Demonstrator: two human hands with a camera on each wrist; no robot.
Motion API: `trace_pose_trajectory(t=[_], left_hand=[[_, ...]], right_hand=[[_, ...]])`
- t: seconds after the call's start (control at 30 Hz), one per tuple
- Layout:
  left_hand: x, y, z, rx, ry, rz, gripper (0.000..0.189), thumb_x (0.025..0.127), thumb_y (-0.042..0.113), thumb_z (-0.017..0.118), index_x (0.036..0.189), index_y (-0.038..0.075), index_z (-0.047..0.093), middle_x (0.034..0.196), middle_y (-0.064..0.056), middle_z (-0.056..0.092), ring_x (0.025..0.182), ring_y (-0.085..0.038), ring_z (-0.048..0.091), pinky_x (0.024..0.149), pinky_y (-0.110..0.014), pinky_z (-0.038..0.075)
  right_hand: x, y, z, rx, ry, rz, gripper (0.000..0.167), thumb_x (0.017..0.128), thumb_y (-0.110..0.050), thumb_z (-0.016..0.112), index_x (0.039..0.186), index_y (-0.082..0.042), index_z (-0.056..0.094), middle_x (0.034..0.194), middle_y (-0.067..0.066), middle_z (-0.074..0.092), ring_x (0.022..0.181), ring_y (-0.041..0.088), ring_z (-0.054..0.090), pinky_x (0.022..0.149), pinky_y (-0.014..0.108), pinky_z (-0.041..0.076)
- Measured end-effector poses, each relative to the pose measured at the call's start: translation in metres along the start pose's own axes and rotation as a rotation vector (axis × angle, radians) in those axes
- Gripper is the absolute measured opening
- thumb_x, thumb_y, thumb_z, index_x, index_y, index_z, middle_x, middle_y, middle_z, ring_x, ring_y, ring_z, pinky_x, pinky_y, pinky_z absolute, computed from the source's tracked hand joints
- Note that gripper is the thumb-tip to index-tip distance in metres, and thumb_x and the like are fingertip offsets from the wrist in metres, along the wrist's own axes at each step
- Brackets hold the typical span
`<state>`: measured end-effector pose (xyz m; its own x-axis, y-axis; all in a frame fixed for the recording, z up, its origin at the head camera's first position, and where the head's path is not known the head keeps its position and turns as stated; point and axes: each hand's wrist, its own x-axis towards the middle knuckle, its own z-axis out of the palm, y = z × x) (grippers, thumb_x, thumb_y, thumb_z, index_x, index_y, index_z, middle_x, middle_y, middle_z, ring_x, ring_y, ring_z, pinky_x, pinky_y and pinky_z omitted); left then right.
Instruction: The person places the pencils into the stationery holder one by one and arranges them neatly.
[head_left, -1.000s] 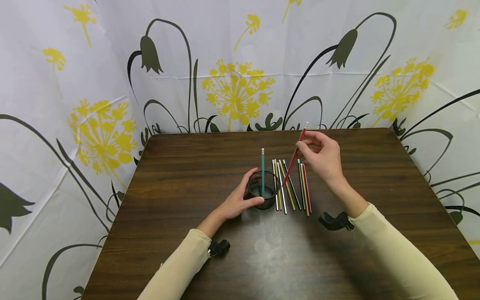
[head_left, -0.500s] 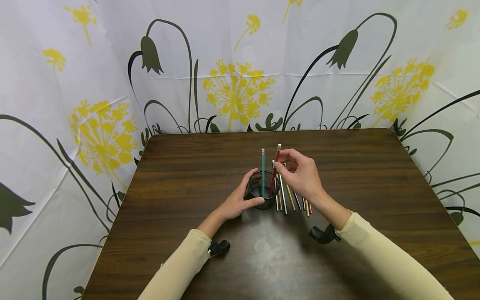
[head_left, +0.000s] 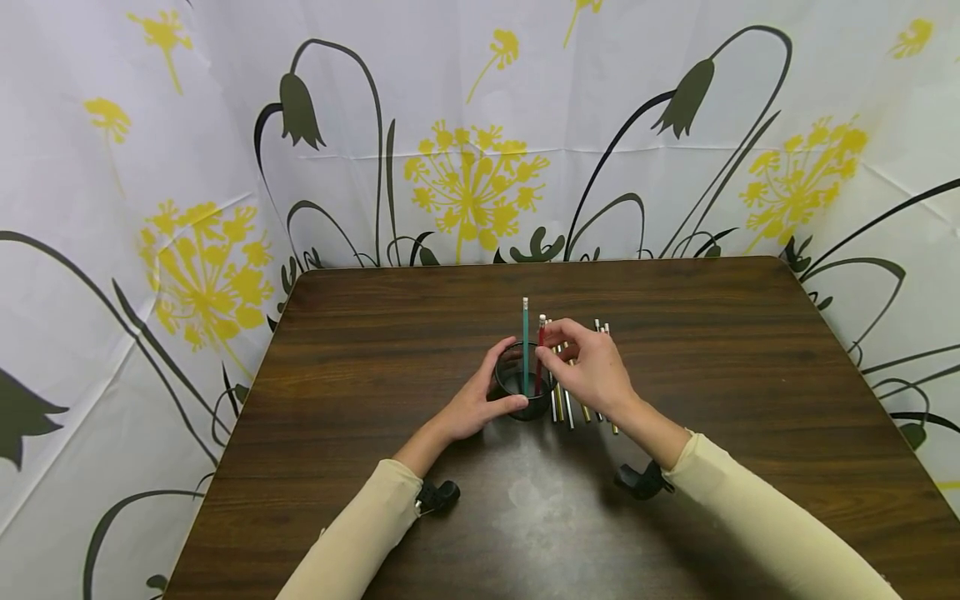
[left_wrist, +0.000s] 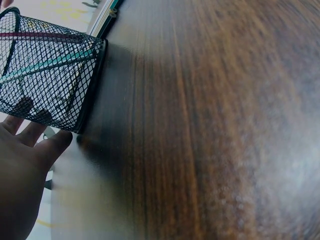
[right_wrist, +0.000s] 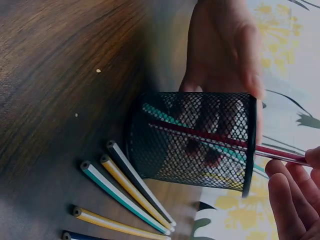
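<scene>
A black mesh pencil cup stands upright on the table, with my left hand curled round its left side, thumb at the front. In the right wrist view the left thumb lies along the cup's rim. A teal pencil leans inside, eraser end up. My right hand pinches a red pencil near its eraser end, over the right of the rim. Its lower part is inside the cup, seen through the mesh. In the left wrist view both pencils show through the mesh wall.
Several loose pencils lie side by side just right of the cup, partly hidden under the right hand. Among them a teal one shows close up. The brown wooden table meets a flower-printed curtain at its far edge.
My right hand has moved left and down, bringing the red pencil from above the loose pencils into the cup and lower in it. The left hand and cup have stayed put.
</scene>
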<state>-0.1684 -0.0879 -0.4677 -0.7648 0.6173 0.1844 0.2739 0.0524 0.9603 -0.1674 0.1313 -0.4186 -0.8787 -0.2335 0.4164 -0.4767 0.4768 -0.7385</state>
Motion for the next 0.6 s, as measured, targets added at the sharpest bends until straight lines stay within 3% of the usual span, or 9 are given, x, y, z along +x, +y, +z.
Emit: trace_pose_trajectory(t=[0.43,0.5,0.6], left_hand=[[0.001,0.0,0.001,-0.005,0.006,-0.01,0.081,0.092,-0.003,0.063,0.155,0.011,0.013,0.15,-0.025,0.03,0.137,-0.047,0.03,0.106,-0.064,0.028],[0.001,-0.009,0.001,0.004,0.015,-0.014,0.082,0.093,0.002,0.064,0.156,0.018,0.013,0.151,-0.019,0.031,0.139,-0.043,0.03,0.107,-0.061,0.029],[0.001,-0.01,0.001,0.0,0.016,-0.01,0.082,0.093,0.003,0.065,0.156,0.019,0.014,0.151,-0.019,0.032,0.139,-0.043,0.03,0.107,-0.061,0.029]], right_hand=[[0.001,0.007,0.009,-0.025,-0.001,0.064,0.02,0.086,-0.011,0.077,0.105,-0.01,0.069,0.088,0.001,0.072,0.063,0.011,0.066,0.057,0.03,0.053],[0.002,0.008,0.01,-0.034,0.006,0.069,0.02,0.086,-0.012,0.077,0.104,-0.011,0.069,0.086,0.0,0.072,0.062,0.011,0.065,0.056,0.03,0.052],[0.003,0.01,0.01,-0.043,0.011,0.083,0.02,0.086,-0.013,0.077,0.105,-0.011,0.069,0.085,0.0,0.072,0.061,0.011,0.065,0.054,0.03,0.051]])
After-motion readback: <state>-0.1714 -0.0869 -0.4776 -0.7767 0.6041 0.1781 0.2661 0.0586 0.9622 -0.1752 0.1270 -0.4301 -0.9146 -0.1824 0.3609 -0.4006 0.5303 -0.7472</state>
